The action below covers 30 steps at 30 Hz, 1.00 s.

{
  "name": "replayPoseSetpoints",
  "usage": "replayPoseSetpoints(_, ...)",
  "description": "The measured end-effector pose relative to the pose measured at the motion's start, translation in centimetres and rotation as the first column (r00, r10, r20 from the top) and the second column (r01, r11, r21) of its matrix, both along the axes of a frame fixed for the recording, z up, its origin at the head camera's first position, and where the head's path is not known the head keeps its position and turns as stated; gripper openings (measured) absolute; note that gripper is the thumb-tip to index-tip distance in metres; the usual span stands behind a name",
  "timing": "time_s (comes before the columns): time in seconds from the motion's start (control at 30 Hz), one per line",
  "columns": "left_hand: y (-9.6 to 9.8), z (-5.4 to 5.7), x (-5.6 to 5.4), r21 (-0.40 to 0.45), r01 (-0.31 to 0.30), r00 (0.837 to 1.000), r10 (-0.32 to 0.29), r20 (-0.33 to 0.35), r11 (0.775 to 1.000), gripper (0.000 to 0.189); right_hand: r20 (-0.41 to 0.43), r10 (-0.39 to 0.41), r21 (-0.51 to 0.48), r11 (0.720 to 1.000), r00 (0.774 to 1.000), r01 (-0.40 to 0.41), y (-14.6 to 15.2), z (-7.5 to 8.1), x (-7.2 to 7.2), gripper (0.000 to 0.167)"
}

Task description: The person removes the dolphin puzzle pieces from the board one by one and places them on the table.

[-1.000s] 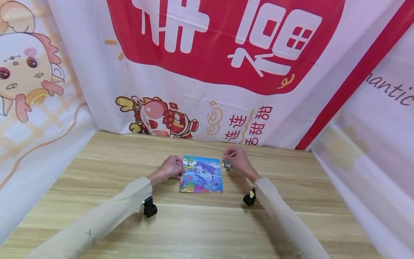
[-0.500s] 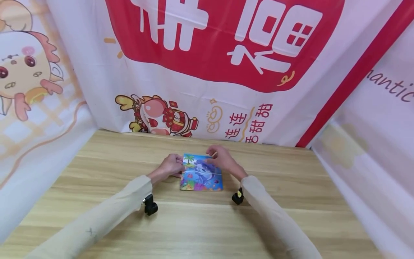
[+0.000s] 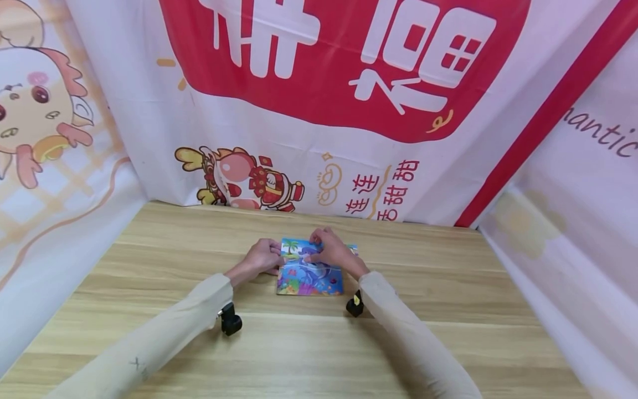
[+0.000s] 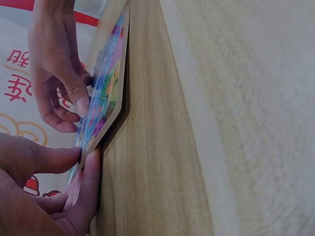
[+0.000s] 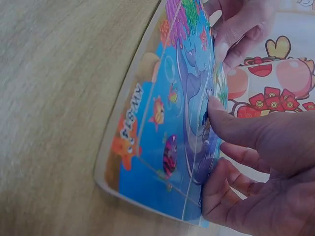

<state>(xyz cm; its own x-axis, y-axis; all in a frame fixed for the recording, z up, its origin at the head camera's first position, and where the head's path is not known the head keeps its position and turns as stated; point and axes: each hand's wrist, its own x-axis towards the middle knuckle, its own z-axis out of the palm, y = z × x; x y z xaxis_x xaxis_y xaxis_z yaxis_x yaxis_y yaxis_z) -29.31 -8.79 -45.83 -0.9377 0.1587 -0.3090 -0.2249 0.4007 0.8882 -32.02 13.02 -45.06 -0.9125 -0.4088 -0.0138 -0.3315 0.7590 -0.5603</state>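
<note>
A square puzzle board (image 3: 324,287) with dolphins, coral and a palm tree printed on it lies on the table in the head view. My left hand (image 3: 261,256) pinches its left edge, thumb on top and fingers beneath; the left wrist view shows the board's brown edge (image 4: 120,98) slightly raised there. Over the upper part bends my right hand (image 3: 333,252). Its thumb (image 5: 226,120) touches the printed face in the right wrist view, and the other fingers curl near the far side. Whether they grip anything is unclear. Beside that hand shows a small printed piece (image 3: 353,247), partly hidden.
The wooden table (image 3: 309,349) reaches to a white and red printed cloth (image 3: 299,116) hanging behind. More cloth hangs at the left (image 3: 60,221) and right (image 3: 563,221). A black wrist camera sits under each sleeve.
My right hand has moved left from the small printed piece beside the board to the board's upper middle. The left hand keeps its hold on the left edge, and the board stays in place.
</note>
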Motion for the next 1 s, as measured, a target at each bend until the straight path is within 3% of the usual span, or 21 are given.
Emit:
replayPoseSetpoints(0.13,0.1,0.4,-0.3,0.027,0.003,1.0,-0.004,0.029,1.0,0.043,0.014,-0.001,-0.009,1.0,1.0,0.001,0.1,0.3,-0.1,0.039)
replayPoseSetpoints(0.23,-0.2,0.9,-0.7,0.086,-0.003,0.996,-0.005,0.092,0.996,0.041,0.02,-0.007,0.001,1.0,1.0,0.007,0.0,0.5,-0.3,0.039)
replayPoseSetpoints(0.37,-1.1,1.5,-1.2,0.175,-0.012,0.981,-0.023,0.194,0.984,0.04,0.01,0.011,-0.005,1.0,1.0,-0.01,-0.2,0.5,-0.6,0.039)
replayPoseSetpoints(0.47,-1.6,1.9,-1.5,0.217,0.015,0.971,-0.066,0.23,0.976,0.043,-0.003,0.02,-0.04,0.999,1.0,-0.02,-0.2,0.5,-0.7,0.039)
replayPoseSetpoints(0.57,-2.1,2.3,-1.6,0.248,0.067,0.962,-0.128,0.242,0.966,0.05,-0.02,0.019,-0.077,0.997,1.0,-0.02,-0.2,0.5,-0.7,0.038)
replayPoseSetpoints(0.73,-2.4,2.6,-1.8,0.257,0.111,0.95,-0.178,0.256,0.96,0.063,-0.081,0.034,-0.08,0.996,0.996,-0.04,0.1,0.2,-0.7,0.037)
replayPoseSetpoints(1.0,-2.1,1.1,-1.4,0.241,0.129,0.97,-0.173,0.172,0.962,0.066,-0.063,-0.019,-0.09,0.996,0.998,0.013,-0.2,-0.1,-0.3,0.027)
